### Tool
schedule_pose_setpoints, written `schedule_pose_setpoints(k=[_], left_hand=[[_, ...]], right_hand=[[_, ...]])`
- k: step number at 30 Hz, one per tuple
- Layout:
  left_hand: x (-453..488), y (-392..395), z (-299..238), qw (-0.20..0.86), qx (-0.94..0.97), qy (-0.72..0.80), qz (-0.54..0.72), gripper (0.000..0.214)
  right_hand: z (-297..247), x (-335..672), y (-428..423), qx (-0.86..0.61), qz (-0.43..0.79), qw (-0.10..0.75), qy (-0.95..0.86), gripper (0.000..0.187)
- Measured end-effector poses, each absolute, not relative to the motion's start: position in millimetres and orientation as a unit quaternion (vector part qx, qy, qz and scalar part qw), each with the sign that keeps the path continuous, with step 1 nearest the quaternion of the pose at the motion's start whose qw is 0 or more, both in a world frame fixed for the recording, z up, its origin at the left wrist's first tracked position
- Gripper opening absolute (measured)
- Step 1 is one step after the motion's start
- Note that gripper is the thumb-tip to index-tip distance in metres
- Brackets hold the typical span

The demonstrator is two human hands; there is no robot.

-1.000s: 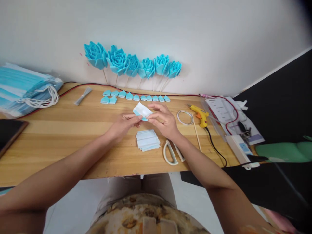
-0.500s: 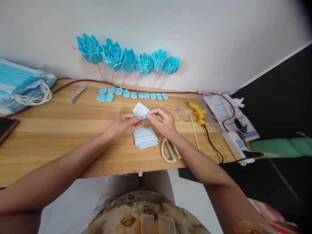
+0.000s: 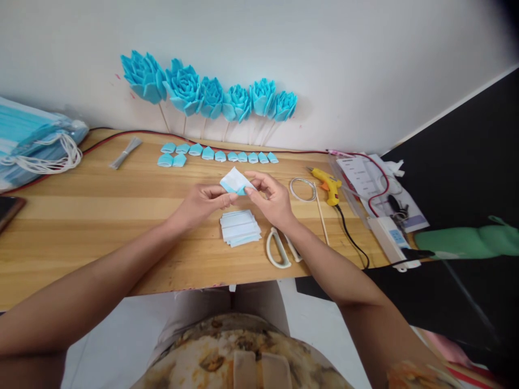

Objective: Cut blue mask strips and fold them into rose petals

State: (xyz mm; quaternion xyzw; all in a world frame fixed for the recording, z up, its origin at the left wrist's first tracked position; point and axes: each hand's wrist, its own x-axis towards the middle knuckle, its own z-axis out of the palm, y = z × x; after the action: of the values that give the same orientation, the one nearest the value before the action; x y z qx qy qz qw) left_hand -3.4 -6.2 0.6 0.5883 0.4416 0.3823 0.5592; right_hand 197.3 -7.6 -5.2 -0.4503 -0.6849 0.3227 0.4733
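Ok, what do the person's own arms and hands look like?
The left hand and right hand are ungloved, with no rings or watches visible. Both forearms are bare; a patterned, orange-brown sleeve edge shows at lower right.

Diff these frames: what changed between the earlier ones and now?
The folded blue-and-white fabric piece now shows a larger blue curl at its lower edge, by the right hand. No visible pickup or release: the right hand stays pinching it, the left hand at its left corner. Camera view shifted; surroundings slid left and slightly up in frame. Otherwise unmoved: whitish rectangular fabric stack, yellow glue gun.
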Motion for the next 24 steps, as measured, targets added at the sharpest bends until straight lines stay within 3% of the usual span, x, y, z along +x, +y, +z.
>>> schedule_pose_setpoints(k=[9, 14, 18, 24], left_hand=[[-0.9, -4.6, 3.7, 0.553, 0.557, 0.432, 0.444, 0.027], [-1.2, -5.9, 7.6, 0.547, 0.570, 0.435, 0.432, 0.024], [-0.8, -8.0, 9.3, 0.529, 0.592, 0.441, 0.419, 0.020], [1.0, -9.8, 8.0, 0.559, 0.583, 0.421, 0.411, 0.026]], right_hand=[[-10.6, 198.5, -2.0, -0.410, 0.453, 0.428, -0.666, 0.058], [-5.0, 197.7, -2.6, -0.373, 0.533, 0.396, -0.648, 0.055], [-5.2, 198.7, -3.2, -0.389, 0.524, 0.409, -0.638, 0.055], [-5.4, 198.4, -4.3, -0.403, 0.489, 0.435, -0.640, 0.034]])
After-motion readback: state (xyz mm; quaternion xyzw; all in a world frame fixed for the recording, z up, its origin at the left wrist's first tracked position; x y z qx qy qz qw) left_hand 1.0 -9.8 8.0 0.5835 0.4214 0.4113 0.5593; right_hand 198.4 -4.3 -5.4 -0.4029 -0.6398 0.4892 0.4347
